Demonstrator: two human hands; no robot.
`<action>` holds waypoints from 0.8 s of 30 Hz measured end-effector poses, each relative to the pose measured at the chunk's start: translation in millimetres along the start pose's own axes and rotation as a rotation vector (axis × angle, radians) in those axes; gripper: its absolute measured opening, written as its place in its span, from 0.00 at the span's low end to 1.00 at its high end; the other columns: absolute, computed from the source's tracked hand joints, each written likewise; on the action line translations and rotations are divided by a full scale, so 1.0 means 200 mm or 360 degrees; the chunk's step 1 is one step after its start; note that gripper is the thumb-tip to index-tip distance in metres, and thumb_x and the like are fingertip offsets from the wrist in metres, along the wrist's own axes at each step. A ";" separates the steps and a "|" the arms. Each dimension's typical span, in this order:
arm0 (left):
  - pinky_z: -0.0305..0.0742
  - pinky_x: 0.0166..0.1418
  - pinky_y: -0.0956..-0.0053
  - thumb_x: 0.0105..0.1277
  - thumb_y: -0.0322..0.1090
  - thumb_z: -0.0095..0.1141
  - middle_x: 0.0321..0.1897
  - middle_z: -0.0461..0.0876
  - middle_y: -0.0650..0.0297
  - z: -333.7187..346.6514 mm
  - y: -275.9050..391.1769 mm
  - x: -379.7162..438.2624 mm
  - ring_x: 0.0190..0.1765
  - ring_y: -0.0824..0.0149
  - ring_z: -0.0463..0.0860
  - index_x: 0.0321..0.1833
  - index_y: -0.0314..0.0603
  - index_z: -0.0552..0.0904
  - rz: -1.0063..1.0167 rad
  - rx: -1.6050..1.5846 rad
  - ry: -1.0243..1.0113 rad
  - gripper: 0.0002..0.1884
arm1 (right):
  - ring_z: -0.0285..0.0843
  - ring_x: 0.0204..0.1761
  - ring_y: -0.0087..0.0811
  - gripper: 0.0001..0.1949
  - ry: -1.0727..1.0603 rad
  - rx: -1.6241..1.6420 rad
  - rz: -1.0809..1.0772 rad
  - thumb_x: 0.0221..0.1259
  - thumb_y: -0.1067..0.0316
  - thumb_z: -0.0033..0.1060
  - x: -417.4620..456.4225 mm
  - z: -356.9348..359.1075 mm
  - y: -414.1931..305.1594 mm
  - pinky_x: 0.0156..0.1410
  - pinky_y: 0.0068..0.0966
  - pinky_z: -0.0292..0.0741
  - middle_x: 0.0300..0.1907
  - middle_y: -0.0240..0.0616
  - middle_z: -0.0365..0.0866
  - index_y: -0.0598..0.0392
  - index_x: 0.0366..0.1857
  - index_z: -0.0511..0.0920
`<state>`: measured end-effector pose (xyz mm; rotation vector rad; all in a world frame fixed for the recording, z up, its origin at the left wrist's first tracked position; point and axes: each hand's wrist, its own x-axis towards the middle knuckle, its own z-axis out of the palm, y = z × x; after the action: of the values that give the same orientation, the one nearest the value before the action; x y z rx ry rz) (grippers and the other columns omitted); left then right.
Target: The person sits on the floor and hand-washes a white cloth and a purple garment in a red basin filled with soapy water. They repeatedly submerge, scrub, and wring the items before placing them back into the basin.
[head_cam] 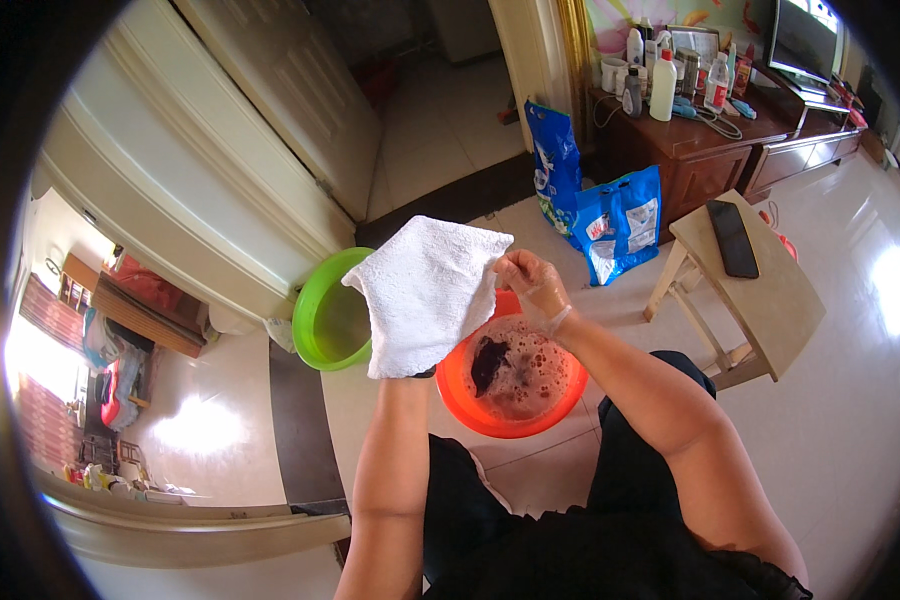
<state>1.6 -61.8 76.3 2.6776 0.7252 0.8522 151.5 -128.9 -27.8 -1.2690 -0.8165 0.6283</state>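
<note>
A white towelling cloth (431, 292) is spread out in front of me, above the floor. My left forearm (391, 450) goes up behind it, and the cloth hides my left hand. At the cloth's right edge, my right hand (536, 286) pinches the fabric between thumb and fingers; the skin looks wet. Partly beneath the cloth and my right hand stands an orange-red basin (511, 429) of foamy water. A dark cloth (489, 365) lies in that water. A green basin (305, 330), holding murky liquid, is to the left, partly covered by the white cloth.
Two blue printed bags (621, 225) (553, 169) stand beyond the basins. To the right is a wooden stool (784, 322) with a black phone (732, 238) on it. A brown cabinet (712, 150) carries several bottles. A door frame (195, 195) rises close on the left.
</note>
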 end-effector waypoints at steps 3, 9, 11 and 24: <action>0.70 0.61 0.64 0.66 0.51 0.53 0.53 0.77 0.57 0.12 -0.07 -0.04 0.56 0.56 0.76 0.58 0.45 0.75 -0.0106 0.0125 0.0027 0.23 | 0.74 0.39 0.20 0.12 0.0099 0.0175 0.0192 0.72 0.58 0.51 0.00 0.00 -0.01 0.47 0.18 0.73 0.33 0.30 0.78 0.55 0.39 0.78; 0.68 0.64 0.64 0.67 0.52 0.51 0.55 0.77 0.56 0.22 -0.26 -0.11 0.58 0.57 0.75 0.60 0.46 0.73 -0.0311 -0.0994 -0.0012 0.24 | 0.75 0.41 0.21 0.10 -0.0033 0.0703 0.0527 0.65 0.57 0.62 0.00 -0.03 -0.07 0.49 0.23 0.73 0.35 0.28 0.79 0.51 0.40 0.78; 0.68 0.65 0.63 0.68 0.52 0.50 0.56 0.77 0.56 0.24 -0.29 -0.11 0.59 0.57 0.75 0.61 0.46 0.72 -0.0401 -0.1654 0.0011 0.24 | 0.76 0.42 0.22 0.11 -0.0018 0.0791 0.0503 0.62 0.59 0.66 0.01 -0.05 -0.06 0.51 0.24 0.73 0.37 0.29 0.80 0.51 0.40 0.78; 0.71 0.63 0.60 0.70 0.59 0.44 0.53 0.80 0.59 0.13 -0.20 -0.06 0.55 0.55 0.78 0.58 0.44 0.76 -0.0885 -0.3167 0.0388 0.27 | 0.77 0.43 0.23 0.11 0.0203 0.0414 0.0460 0.61 0.62 0.67 0.07 -0.09 0.05 0.51 0.24 0.73 0.39 0.30 0.81 0.53 0.41 0.76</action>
<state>-6.4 -35.9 36.0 0.5843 0.2275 0.8763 175.0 -126.0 -36.1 -1.1824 -0.4318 0.8464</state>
